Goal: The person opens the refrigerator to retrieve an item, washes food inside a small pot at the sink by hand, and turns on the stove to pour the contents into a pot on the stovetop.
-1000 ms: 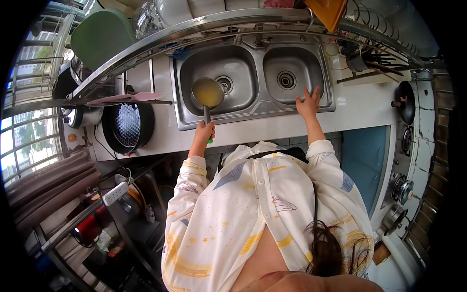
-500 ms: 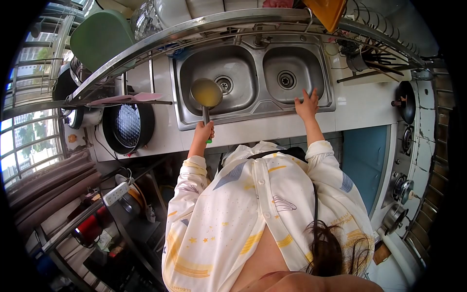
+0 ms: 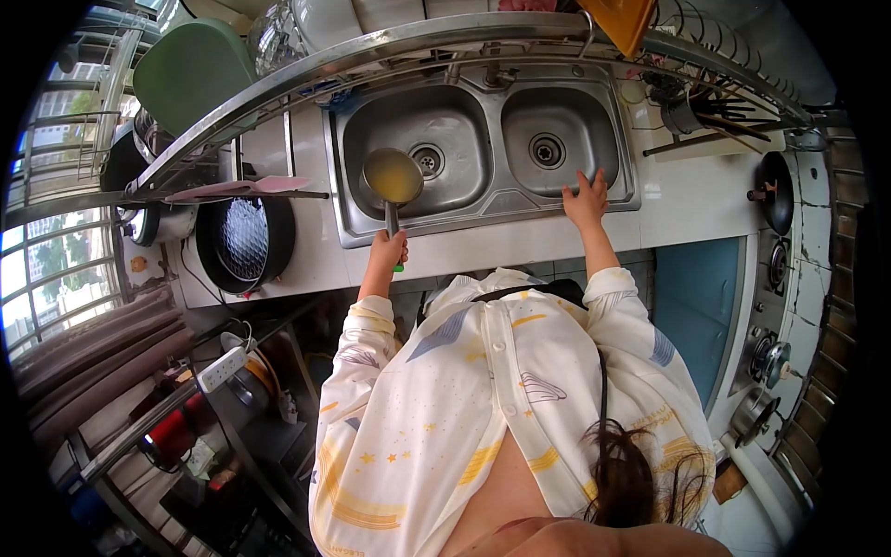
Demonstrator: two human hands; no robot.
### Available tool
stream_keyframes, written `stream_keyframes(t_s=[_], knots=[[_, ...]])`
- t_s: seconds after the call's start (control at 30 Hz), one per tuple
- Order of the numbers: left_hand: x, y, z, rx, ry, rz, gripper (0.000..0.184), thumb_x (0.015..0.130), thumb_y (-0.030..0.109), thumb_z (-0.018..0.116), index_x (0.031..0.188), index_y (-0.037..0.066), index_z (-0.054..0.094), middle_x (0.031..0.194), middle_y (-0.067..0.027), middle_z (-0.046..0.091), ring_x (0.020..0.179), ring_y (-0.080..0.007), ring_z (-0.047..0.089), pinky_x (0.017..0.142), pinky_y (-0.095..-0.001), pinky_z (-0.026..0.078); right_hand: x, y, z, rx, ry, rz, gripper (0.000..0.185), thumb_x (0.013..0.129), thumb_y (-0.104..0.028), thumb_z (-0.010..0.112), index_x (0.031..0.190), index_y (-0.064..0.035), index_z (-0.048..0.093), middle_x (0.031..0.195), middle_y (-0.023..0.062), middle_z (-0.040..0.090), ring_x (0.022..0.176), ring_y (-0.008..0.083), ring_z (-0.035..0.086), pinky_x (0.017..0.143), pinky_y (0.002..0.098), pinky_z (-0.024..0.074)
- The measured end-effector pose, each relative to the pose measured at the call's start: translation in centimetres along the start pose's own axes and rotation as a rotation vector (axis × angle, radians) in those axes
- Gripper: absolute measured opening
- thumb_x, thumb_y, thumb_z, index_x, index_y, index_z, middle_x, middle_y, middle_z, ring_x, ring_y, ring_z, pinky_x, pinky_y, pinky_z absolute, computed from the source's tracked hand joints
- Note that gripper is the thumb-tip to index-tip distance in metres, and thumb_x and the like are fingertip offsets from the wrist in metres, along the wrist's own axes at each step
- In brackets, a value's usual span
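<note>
My left hand [image 3: 388, 251] is wrapped round the handle of a round metal ladle or small pan [image 3: 393, 176], which holds yellowish liquid. Its bowl hangs over the left basin [image 3: 455, 125] of the steel sink, beside the drain, and looks level. Over the front edge of the right basin [image 3: 585, 121] is my right hand [image 3: 586, 200], fingers spread and nothing in them. Whether it rests on the sink rim I cannot tell.
A metal rack [image 3: 371, 44] arches above the sink, with a green board [image 3: 197, 79] at its left. A black pot [image 3: 243, 246] stands left of the sink. Utensils in a holder [image 3: 682, 118] and a black pan [image 3: 775, 195] are at the right.
The metal vessel and my left hand have shifted very slightly left. My right hand has barely moved.
</note>
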State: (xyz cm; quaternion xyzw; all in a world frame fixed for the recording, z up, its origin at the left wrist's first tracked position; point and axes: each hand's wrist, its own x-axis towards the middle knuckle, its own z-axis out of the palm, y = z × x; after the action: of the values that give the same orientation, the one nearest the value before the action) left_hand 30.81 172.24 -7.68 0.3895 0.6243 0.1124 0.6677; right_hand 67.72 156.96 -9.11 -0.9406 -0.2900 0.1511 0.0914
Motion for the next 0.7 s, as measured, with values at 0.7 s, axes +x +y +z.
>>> stream_keyframes(t_s=[0.7], knots=[[0.78,-0.39,-0.8,0.11,0.039,0.033,0.022,0.082,0.016,0.058,0.082,-0.001,0.044,0.062,-0.0062,0.05,0.046,-0.0131,0.049,0.038,-0.0281,0.041,0.11,0.1,0.27,-0.001,-0.005,-0.02,0.052,0.081,-0.035,0.057,0.129,-0.0177,0.045,0.147,0.0157,0.011,0.133,0.0386,0.013,0.104,0.0569,0.0179]])
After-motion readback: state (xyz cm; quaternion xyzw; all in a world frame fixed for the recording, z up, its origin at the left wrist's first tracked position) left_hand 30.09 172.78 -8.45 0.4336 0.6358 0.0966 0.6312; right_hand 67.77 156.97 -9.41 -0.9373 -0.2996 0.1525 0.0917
